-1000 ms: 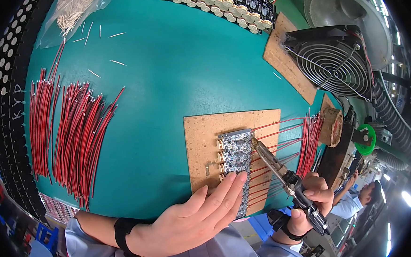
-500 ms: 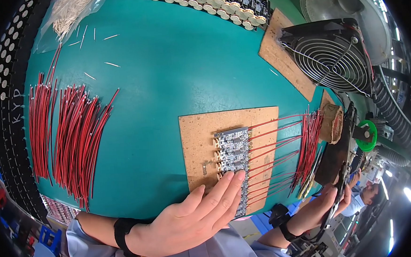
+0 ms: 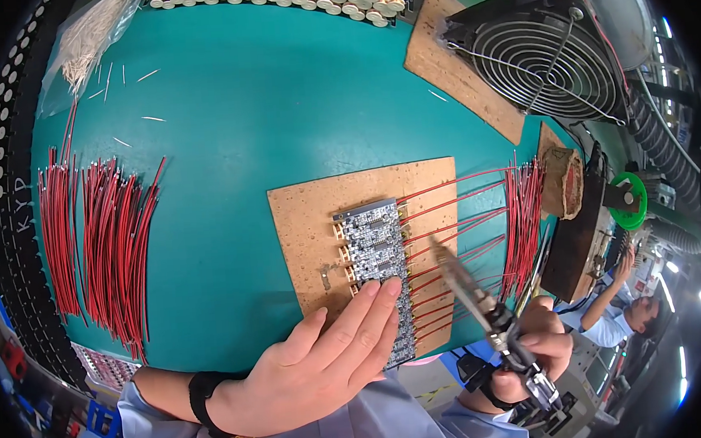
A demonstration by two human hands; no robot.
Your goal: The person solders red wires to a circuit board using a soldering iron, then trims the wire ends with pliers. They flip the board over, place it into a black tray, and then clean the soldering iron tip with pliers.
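Writing first: we have white capital lettering (image 3: 23, 205) on the black strip (image 3: 9, 276) at the left rim; any markings on the circuit board panel (image 3: 375, 246) are too small for us to read. That panel lies on the brown board (image 3: 298, 214), right of middle on the green table (image 3: 214, 227), cream parts down its left edge, attached red wires (image 3: 453, 185) running off its right edge to the wire bundle (image 3: 523, 224). Left hand (image 3: 319, 369): released, fingers straight and laid across the panel's lower part, two fingertips on its face, one digit spread off to the left. Right hand (image 3: 543, 348): clenched around the soldering iron (image 3: 488, 311); the iron points up-left, blurred tip just beside the panel's right edge, over the wires; whether it touches one we can't tell. Around us: loose red wires (image 3: 116, 249) at left, plastic bag (image 3: 87, 42) of pale slivers upper left, fan (image 3: 546, 62) upper right, green spool (image 3: 637, 201) at right.
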